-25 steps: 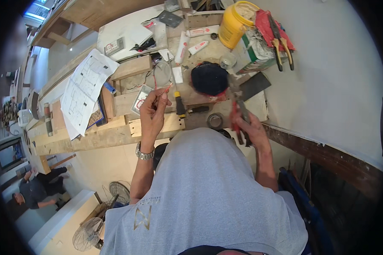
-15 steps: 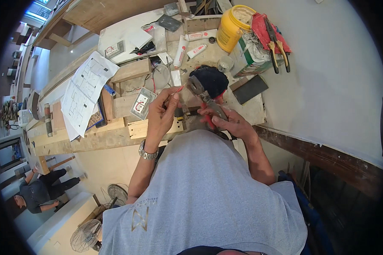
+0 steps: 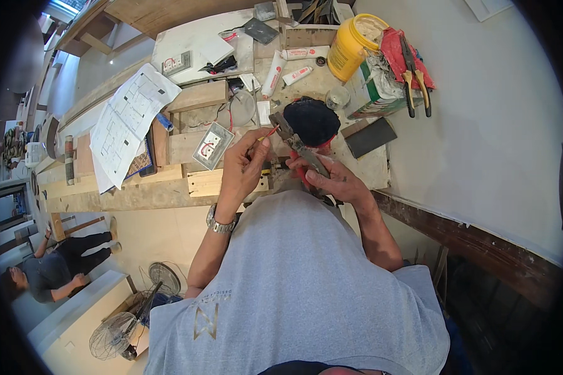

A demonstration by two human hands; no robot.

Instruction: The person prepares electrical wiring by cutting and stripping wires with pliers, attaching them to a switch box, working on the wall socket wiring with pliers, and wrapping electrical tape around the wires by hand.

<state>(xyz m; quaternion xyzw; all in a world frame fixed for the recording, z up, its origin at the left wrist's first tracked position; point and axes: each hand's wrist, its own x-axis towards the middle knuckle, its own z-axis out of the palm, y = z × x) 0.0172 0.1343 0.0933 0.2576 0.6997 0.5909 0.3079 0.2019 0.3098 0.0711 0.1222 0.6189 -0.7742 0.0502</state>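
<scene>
Bordering the cluttered workbench (image 3: 131,200) (pliers (image 3: 303,150) above): pale wall (image 3: 481,125).

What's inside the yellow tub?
The yellow tub holds a pale substance, visible through its open mouth; the tub's walls hide how deep it goes.

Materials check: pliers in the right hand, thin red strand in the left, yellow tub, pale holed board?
Pliers: probably steel, dull grey and worn-looking; red handles likely plastic or rubber, from the solid colour.
Thin red strand: perhaps plastic-insulated wire; too small to confirm.
Yellow tub: likely moulded plastic, smooth with a soft sheen.
Pale holed board: apparently bare wood, with a matte, yellowish surface.
</scene>
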